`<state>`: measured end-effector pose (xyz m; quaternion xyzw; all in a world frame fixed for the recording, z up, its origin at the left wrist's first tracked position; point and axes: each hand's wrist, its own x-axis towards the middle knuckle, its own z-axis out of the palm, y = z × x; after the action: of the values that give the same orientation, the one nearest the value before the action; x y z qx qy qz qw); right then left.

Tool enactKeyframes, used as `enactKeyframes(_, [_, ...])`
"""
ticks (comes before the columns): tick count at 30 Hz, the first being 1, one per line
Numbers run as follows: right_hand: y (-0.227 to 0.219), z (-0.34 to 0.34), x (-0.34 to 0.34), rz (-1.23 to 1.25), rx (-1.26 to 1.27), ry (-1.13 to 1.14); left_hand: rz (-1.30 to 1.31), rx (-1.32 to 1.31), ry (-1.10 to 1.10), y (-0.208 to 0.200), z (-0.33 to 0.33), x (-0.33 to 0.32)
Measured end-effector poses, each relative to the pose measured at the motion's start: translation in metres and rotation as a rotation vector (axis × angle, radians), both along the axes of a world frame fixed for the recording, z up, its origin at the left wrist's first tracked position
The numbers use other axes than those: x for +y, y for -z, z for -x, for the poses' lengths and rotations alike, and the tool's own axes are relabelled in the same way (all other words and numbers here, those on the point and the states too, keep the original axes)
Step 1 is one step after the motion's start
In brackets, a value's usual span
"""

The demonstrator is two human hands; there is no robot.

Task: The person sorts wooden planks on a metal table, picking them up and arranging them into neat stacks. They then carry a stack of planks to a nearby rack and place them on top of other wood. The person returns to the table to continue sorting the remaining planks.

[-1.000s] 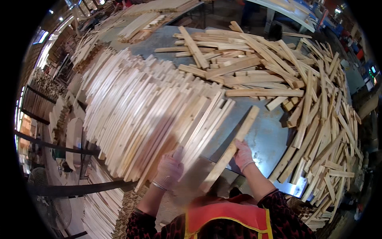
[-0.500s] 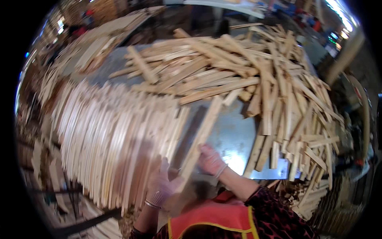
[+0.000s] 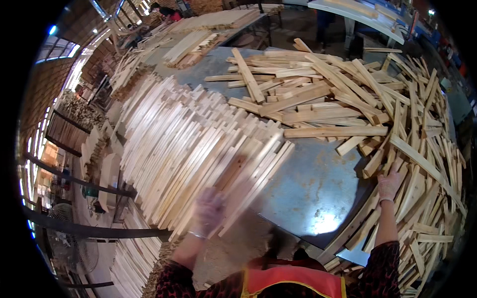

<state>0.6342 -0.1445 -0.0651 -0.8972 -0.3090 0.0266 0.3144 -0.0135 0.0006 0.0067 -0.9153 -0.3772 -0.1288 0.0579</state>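
My left hand [image 3: 207,209], in a pale glove, is over the near ends of a wide row of wooden strips [image 3: 184,154] laid side by side. Motion smears its fingers, so their grip cannot be made out. Far to the right, my gloved right hand [image 3: 390,184] reaches onto a loose pile of wooden strips [image 3: 338,104]. Its fingers stretch forward with the thumb apart, touching strips at the pile's near side. Between the two hands lies the metal tabletop [image 3: 318,184], with brownish smears and a bright reflection.
Curved dark bars [image 3: 94,231] and a fan [image 3: 64,233] stand at the left. Flat stacks of boards [image 3: 213,21] lie at the far side, with another person [image 3: 171,14] beyond. A white-topped table [image 3: 357,15] stands at the back right.
My right hand has left the single strip near the middle and moved right to the pile. That strip no longer lies slanted across the bare metal. The view has shifted too.
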Motion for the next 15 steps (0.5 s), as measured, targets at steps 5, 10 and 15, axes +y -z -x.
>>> enactKeyframes(5, [-0.012,0.124,-0.009,-0.723,1.141,-0.093,-0.172,0.256,-0.252,0.015,0.035,-0.001])
enactKeyframes(10, [-0.028,0.235,-0.004,-0.896,1.708,-0.225,0.206,0.002,-0.164,0.004,-0.009,-0.014])
enactKeyframes(15, [-0.014,0.33,-0.014,-0.644,1.746,-0.381,0.984,-0.224,-0.038,-0.012,-0.128,-0.04])
